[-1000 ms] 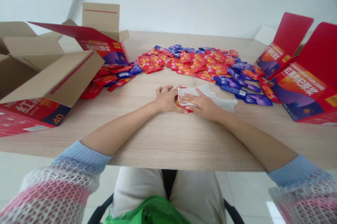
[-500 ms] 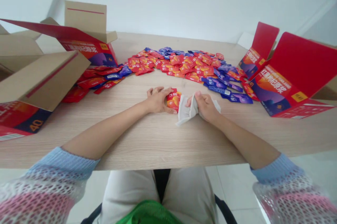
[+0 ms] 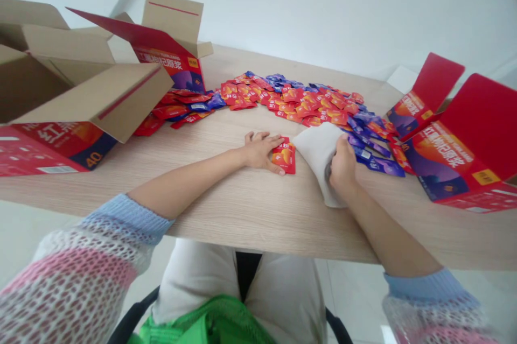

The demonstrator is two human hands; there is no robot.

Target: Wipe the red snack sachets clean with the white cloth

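A red sachet (image 3: 285,155) with orange artwork lies flat on the table in front of me. My left hand (image 3: 262,151) steadies it, thumb at its near edge and fingers at its far edge, palm down. Just to the right, my right hand (image 3: 344,169) is closed round a white cloth (image 3: 317,145). The cloth hangs partly unfolded, its left tip close to the sachet. Part of the cloth is hidden behind the fingers.
An arc of red and blue sachets (image 3: 299,99) lies beyond my hands. Open cartons stand at the left (image 3: 64,145) and behind it (image 3: 169,67), with more red cartons (image 3: 448,155) at the right. The table's front edge (image 3: 278,250) is near my lap.
The cloth, bunched beside the sachet before, has been lifted and spread out to the right by my right hand. My left hand stays at the sachet. The view has shifted and tilted.
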